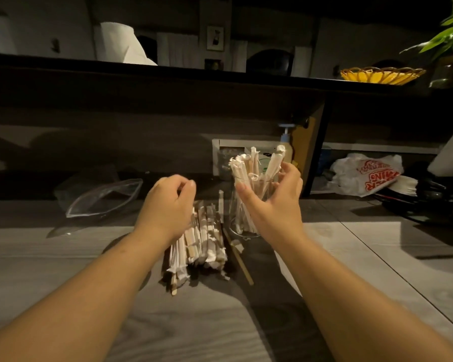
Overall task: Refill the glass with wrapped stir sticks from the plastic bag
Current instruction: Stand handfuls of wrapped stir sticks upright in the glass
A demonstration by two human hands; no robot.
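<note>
A clear glass (239, 226) stands on the grey wooden counter, holding several paper-wrapped stir sticks (249, 165) that fan out above its rim. My right hand (275, 202) curls around the glass and its sticks from the right, thumb in front, fingers behind. A pile of wrapped stir sticks (207, 241) lies flat on the counter just left of the glass. My left hand (168, 205) hovers over the far end of that pile, fingers loosely curled, with nothing visible in it. The clear plastic bag (102, 198) lies open and flat to the left.
One bare wooden stick (239, 259) lies beside the pile. Behind the glass stand a pump bottle (285, 145) and a jar. A white printed shopping bag (369, 175) and dark dishes sit at the right. A dark shelf overhangs the back.
</note>
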